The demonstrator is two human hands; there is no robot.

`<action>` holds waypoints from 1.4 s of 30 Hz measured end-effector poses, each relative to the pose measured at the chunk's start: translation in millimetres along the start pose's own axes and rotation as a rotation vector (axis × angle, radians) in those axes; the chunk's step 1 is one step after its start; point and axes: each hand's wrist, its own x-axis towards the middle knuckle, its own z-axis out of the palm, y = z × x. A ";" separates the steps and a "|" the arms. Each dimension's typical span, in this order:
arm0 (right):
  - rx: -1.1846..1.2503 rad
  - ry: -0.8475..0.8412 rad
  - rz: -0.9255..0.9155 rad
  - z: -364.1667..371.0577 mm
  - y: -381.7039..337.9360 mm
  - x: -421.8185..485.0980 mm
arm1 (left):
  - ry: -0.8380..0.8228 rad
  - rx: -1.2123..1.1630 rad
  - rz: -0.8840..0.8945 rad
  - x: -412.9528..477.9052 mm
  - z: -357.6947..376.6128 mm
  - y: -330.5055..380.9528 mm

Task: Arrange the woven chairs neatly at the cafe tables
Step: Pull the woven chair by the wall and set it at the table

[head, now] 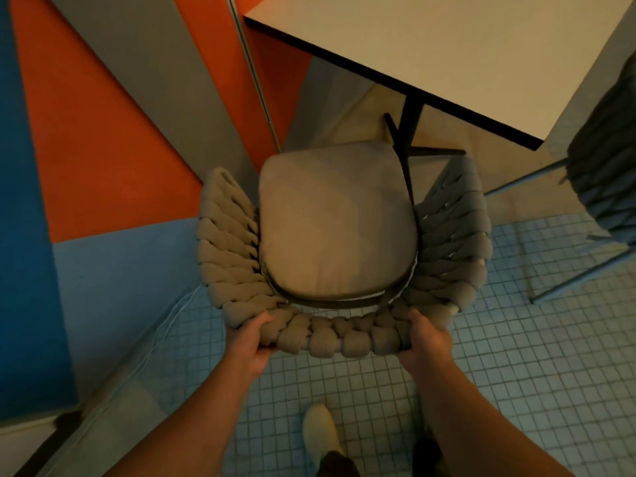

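floor: pale small-tile floor (516,373) across the lower half of the frame; orange, blue and grey panels (103,149) fill the upper left.
table: square pale top (447,46), upper right, on a dark centre post (409,122).
chair: woven chair (227,235) mid-frame, open side facing the table. The front of the seat reaches the foot of the post and sits near the table's near edge, barely under the top.
cushion: grey seat pad (334,222) lies flat in the chair and looks seated properly.
second chair: another woven chair (605,187) at the right edge, beside the table's right corner. It is cut off by the frame, so I can't tell if it is squared up.
left hand: left hand (247,342) clamped on the left end of the woven back rim, fingers wrapped under it.
right hand: right hand (425,339) clamped on the right end of the same rim.
shoe: light shoe (320,428), bottom centre, just behind the chair.
progress: partway, as I read it. This chair is lined up to the table but not tucked in, and looks slightly skewed to the table edge.
left: push it in and square it; check the second chair; other tables are out of view.
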 end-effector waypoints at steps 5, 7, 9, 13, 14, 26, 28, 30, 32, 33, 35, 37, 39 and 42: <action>0.073 -0.003 0.000 5.0 15.3 -12.1 | -0.051 0.051 -0.007 10.3 -4.2 19.6; 0.094 -0.019 0.009 5.4 18.1 -13.7 | -0.080 0.074 -0.016 10.8 -4.0 22.7; 0.122 -0.007 0.010 4.1 23.4 -16.0 | -0.084 0.103 -0.026 10.7 -5.4 21.5; 0.159 0.019 0.012 11.3 36.7 -27.0 | -0.062 0.122 -0.013 8.2 -4.3 21.2; 0.145 0.022 0.016 12.4 41.2 -28.5 | -0.056 0.129 -0.004 7.7 -5.2 20.3; 0.153 0.028 0.034 17.9 46.3 -23.4 | -0.029 0.072 0.051 7.0 -2.3 18.3; 0.158 0.042 0.034 20.8 47.0 -24.0 | 0.001 0.065 0.105 11.1 -1.1 19.2; 0.173 0.059 0.026 23.7 48.2 -25.0 | -0.003 0.071 0.121 13.6 -0.3 20.9; 0.195 0.067 0.031 25.8 51.3 -27.9 | -0.014 0.068 0.111 14.9 -4.1 24.6; 0.205 0.057 0.037 27.3 53.9 -30.9 | -0.023 0.068 0.104 16.7 -7.0 28.3; 0.220 0.036 0.034 34.1 64.8 -38.5 | -0.054 0.077 0.091 23.7 -15.6 39.7; 0.240 0.036 0.026 39.8 77.8 -41.8 | -0.052 0.101 0.087 31.9 -22.7 49.3; 0.266 0.050 0.022 46.9 91.0 -46.8 | -0.058 0.118 0.092 38.1 -29.4 60.8; 0.297 0.089 0.010 59.3 107.0 -56.4 | -0.083 0.152 0.084 47.0 -36.8 76.4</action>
